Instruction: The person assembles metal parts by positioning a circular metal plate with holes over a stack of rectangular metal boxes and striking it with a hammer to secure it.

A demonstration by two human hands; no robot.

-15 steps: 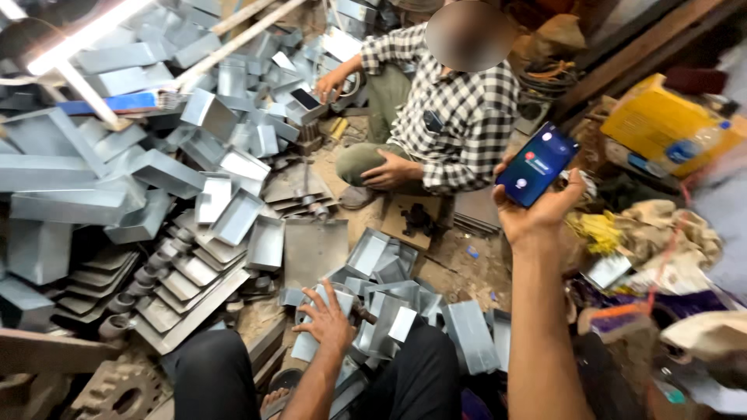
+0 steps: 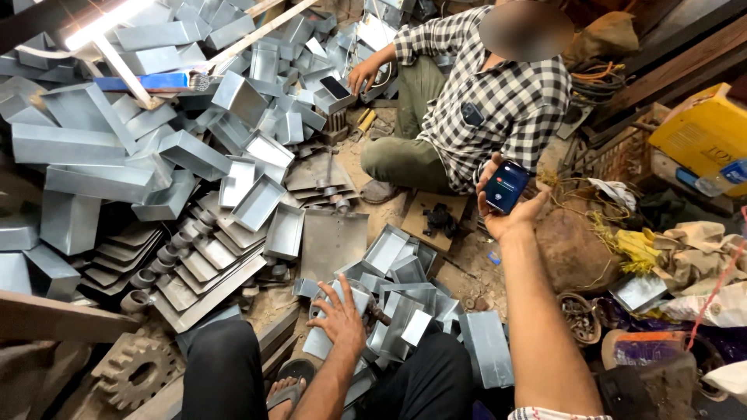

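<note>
My right hand (image 2: 506,208) is raised in front of me and holds a dark smartphone (image 2: 506,185) with a lit screen. My left hand (image 2: 341,319) rests flat, fingers spread, on a heap of small folded sheet-metal boxes (image 2: 405,299) between my knees. A person in a checked shirt (image 2: 498,93) sits cross-legged opposite me, one hand (image 2: 362,74) reaching toward another phone (image 2: 334,87) lying on a metal piece.
A large pile of grey sheet-metal trays and boxes (image 2: 156,132) fills the left side. A flat metal sheet (image 2: 333,241) lies on the dirt floor. A rusty gear (image 2: 134,372) sits at lower left. A yellow box (image 2: 704,136), cloth and wires crowd the right.
My right hand with the phone has dropped a little lower and moved toward the middle. My left hand stays on the metal boxes.
</note>
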